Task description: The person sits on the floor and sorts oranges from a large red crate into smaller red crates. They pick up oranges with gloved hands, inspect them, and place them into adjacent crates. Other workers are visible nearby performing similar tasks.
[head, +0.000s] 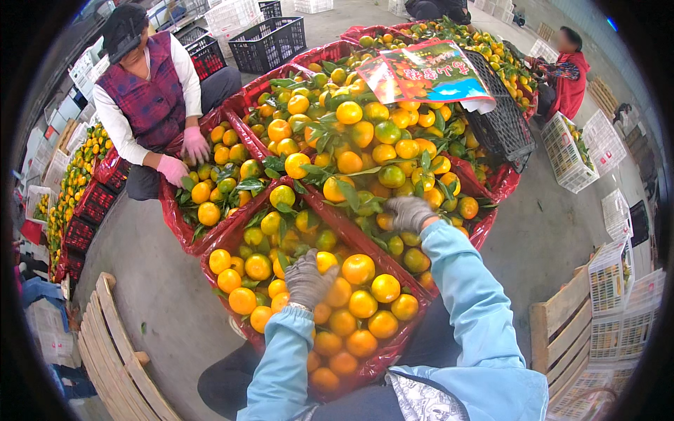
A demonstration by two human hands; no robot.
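Note:
Both my hands wear grey knit gloves. My left hand (310,280), palm down, rests among the oranges of the near crate, and its fingertips are partly hidden. Ripe mandarins (362,304) in rows fill the front of that crate, whose red plastic liner (405,344) hangs over the rim. Reaching forward, my right hand (412,213) is over the neighbouring crate at an orange mandarin (385,221) beside its fingers. Whether either hand grips a fruit cannot be told. Greener mandarins with leaves (390,177) are heaped just beyond.
A co-worker in pink gloves (195,144) handles fruit at left. An upturned black plastic crate (497,105) and a printed sheet (429,73) lie on the heap. Wooden pallets (124,352) stand low at left and right (566,316). White crates (611,294) are stacked at right.

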